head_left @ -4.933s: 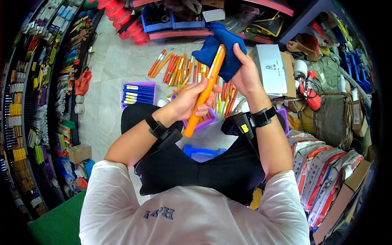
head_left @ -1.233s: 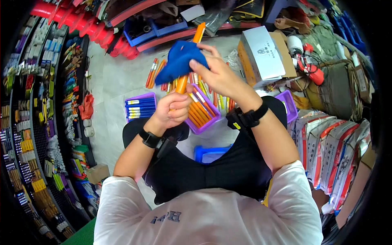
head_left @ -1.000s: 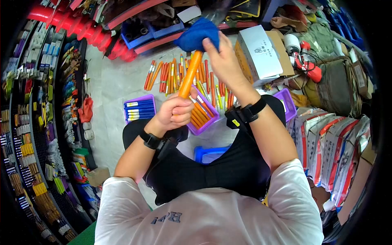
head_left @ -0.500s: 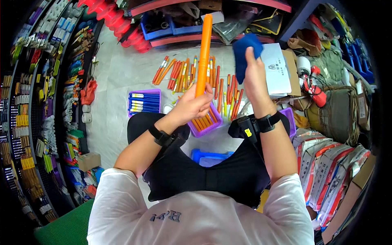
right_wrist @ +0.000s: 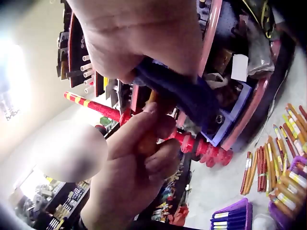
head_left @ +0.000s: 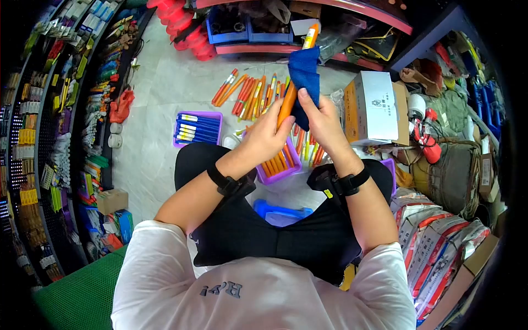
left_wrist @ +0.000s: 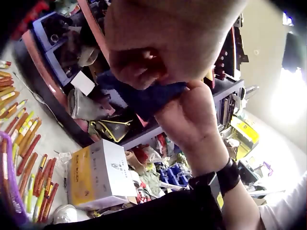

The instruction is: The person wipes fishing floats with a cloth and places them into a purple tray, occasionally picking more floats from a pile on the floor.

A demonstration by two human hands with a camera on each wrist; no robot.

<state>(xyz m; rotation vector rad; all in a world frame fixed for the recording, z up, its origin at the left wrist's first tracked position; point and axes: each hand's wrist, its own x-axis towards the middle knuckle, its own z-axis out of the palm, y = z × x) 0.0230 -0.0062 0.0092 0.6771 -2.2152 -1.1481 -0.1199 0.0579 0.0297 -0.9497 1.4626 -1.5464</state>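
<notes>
A long orange rod (head_left: 287, 104) with a white label and a narrowing tip slants up and away from the person in the head view. The left hand (head_left: 263, 138) grips its near end, which the palm and fingers hide. Farther along, the right hand (head_left: 324, 122) holds a blue cloth (head_left: 304, 71) against the rod, thumb on top. The labelled tip sticks out past the cloth. In the right wrist view the left hand (right_wrist: 122, 167) curls round the rod below the cloth (right_wrist: 187, 96). From the left wrist, the right hand (left_wrist: 192, 115) shows beyond the cloth (left_wrist: 139, 98).
Several red, orange and yellow rods (head_left: 250, 96) lie on the floor. One purple basket (head_left: 220, 129) holds blue rods, another (head_left: 300, 165) orange ones. A white-and-orange box (head_left: 374, 107) stands at right. Shelves (head_left: 264, 48) rise ahead, racks (head_left: 60, 137) at left.
Earlier the cloth moved along the rod, then came away to the right half a second ago. Now it is back on the rod, whose labelled tip shows beyond it.
</notes>
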